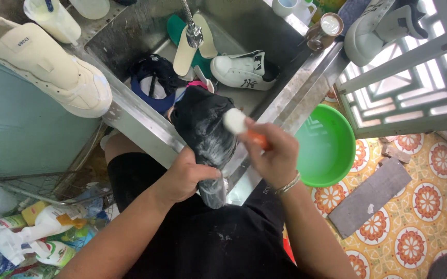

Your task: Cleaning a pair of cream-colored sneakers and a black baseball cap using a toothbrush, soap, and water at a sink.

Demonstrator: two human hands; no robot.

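- Far left, low down, spray bottles lie in a heap on the floor by a wire rack: white bodies with green and orange patches on their labels, one yellow cap among them. The heap leaves little free floor on that side.
- Above them a cream shoe rests on the left rim of the steel sink, a small pale label on its tongue, its toe hanging past the rim.
- In the basin lie a dark blue cap, pale and green insoles under the tap, and a white shoe with a black mark on its side. The basin floor is crowded.
- My left hand is closed around the lower end of a wet black shoe, thumb on top. The shoe sits tilted over the sink's near corner, its upper end above the basin and its lower end out over my lap.
- My right hand is curled shut on the orange handle of a brush; its white head touches the shoe's upper side.
- Just right of that hand a green bowl stands on the patterned floor tiles, close against the sink's outer edge.
- A grey slab lies on the tiles past the bowl, with open floor around it.
- Top right, a white shoe sits by a white lattice.
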